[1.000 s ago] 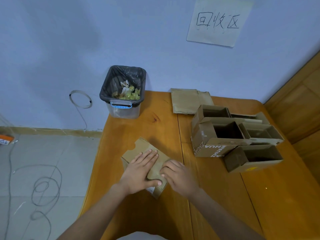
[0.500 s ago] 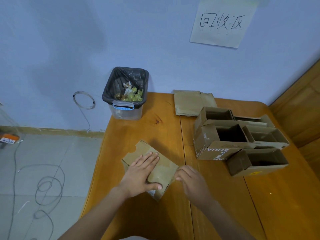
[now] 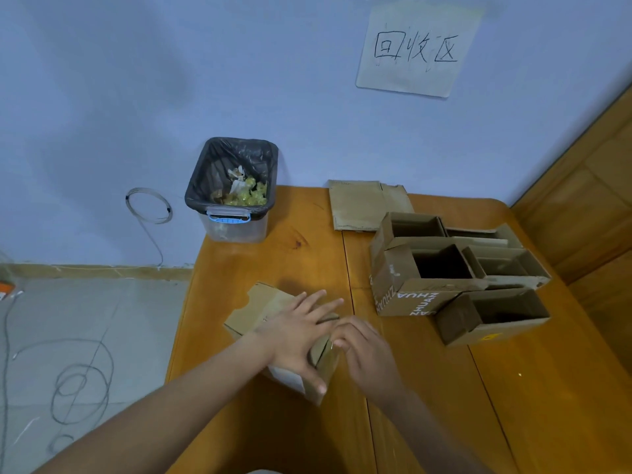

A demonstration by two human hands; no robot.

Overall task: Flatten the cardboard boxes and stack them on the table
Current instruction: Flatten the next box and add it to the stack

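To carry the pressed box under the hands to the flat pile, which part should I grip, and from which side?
Probably grip the flattened box by its free far-left edge with the notch, coming from the left. The left hand presses flat on its middle and the right hand covers the right edge, so only that end is exposed. Then carry it to the flat cardboard by the wall.

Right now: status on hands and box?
Left hand flat on the part-flattened brown cardboard box. Right hand at its right edge, grip unclear. Open boxes waiting, clear.
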